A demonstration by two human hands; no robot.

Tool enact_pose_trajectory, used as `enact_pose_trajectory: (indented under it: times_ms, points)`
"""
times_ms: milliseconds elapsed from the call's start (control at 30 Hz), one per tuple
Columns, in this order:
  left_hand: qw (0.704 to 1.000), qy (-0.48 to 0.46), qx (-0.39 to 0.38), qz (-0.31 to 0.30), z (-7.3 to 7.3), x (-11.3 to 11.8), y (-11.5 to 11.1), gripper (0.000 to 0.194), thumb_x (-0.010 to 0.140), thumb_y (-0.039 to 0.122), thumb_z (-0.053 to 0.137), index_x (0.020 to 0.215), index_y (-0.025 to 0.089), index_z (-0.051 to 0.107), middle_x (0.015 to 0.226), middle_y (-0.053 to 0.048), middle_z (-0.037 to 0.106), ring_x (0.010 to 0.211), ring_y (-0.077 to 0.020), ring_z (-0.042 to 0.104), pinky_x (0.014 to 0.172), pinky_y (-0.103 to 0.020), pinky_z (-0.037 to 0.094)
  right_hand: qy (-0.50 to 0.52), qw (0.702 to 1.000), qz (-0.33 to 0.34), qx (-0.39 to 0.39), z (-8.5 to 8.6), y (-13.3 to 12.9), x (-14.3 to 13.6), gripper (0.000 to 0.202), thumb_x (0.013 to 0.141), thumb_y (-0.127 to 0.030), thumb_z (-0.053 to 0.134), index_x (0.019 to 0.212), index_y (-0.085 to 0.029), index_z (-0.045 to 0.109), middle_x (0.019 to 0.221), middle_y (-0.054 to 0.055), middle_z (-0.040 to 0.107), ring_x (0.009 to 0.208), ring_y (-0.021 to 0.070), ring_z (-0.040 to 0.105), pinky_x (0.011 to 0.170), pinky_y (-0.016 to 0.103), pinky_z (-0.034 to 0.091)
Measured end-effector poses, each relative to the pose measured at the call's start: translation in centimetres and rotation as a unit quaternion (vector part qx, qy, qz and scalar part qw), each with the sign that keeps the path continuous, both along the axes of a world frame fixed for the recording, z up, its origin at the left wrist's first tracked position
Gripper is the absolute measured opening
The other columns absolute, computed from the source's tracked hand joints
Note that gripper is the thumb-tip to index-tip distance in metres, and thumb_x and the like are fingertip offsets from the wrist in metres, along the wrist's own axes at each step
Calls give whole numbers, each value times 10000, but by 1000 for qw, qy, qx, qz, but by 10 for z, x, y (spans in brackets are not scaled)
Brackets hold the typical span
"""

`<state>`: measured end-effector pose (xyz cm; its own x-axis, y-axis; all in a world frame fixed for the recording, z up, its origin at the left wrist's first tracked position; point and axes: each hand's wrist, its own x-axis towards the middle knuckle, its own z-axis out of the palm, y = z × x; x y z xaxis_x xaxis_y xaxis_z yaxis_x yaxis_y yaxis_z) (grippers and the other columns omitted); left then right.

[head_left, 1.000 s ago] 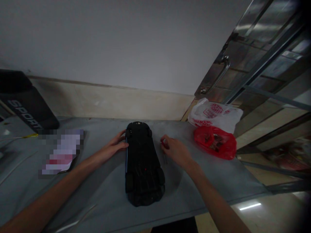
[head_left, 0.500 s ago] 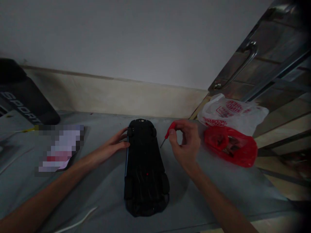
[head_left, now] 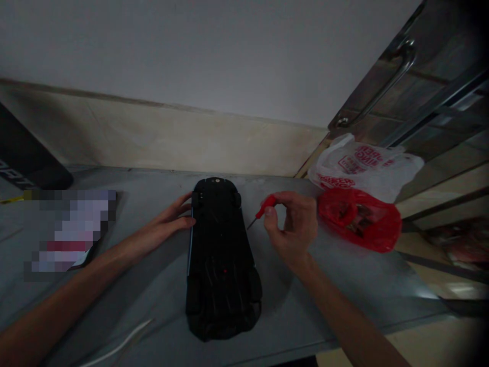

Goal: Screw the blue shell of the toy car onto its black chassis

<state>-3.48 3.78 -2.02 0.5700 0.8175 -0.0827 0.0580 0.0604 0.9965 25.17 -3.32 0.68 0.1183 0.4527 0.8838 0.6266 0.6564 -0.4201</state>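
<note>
While the left hand (head_left: 171, 219), fingers apart, touches the overturned toy car (head_left: 221, 250) low centre in the head view, the right hand (head_left: 295, 224) pinches a red screwdriver (head_left: 265, 206); the car looks light and stiff, best held by its sides.

a plain grey wall (head_left: 214, 66) fills the upper part, dull and in dim light. along its foot runs a cream band (head_left: 214, 145), topped by a darker, uneven line that slants down to the right. the table (head_left: 298, 321), with a grey top, sits against this band; its front edge crosses the lower right. at the right end of the wall stands a shiny, dark panel with a bent metal handle (head_left: 385, 94). metal bars (head_left: 431, 117) cross in front of it. pale floor (head_left: 424, 339) shows past the table; the far right is blurred.
</note>
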Motion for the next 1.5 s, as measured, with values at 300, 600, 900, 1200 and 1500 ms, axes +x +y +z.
enact_pose_trajectory:
  times_ms: [300,600,900,1200,1500]
  points:
    - [1000,-5,13,0,-2,2,2,756,922,400,716,1609,374,401,1669,-22,452,1548,-347,376,1266,-508,312,-26,999,20,-12,5,-3,-6,280,933,-151,645,1175,-271,574,857,-24,659,754,156,676,709,337,588]
    - [999,9,-1,34,3,3,-2,811,841,480,783,1578,375,461,1647,-17,484,1555,-390,346,1274,-549,282,-13,998,32,-44,1,-4,-5,258,930,-189,642,1139,-273,517,873,-21,628,742,155,637,711,360,559]
    - [1000,0,-12,25,9,6,-4,811,842,476,777,1578,362,457,1596,-30,548,1517,-385,416,1246,-516,346,-20,998,46,-35,-1,-6,-2,286,929,-159,626,1162,-272,503,878,-25,637,743,151,643,711,354,562]
    - [999,9,8,32,4,3,-3,756,867,456,753,1567,400,472,1622,-6,517,1531,-379,395,1249,-507,344,-39,999,25,-16,1,-6,-6,304,916,-169,637,1168,-290,518,861,-33,621,717,149,629,672,337,557]
    - [1000,6,3,21,7,5,-3,801,865,470,755,1593,361,439,1617,-38,524,1514,-394,419,1248,-536,338,-70,997,-10,-25,9,-9,-8,260,937,-140,624,1154,-271,566,832,-42,576,660,117,548,639,282,520]
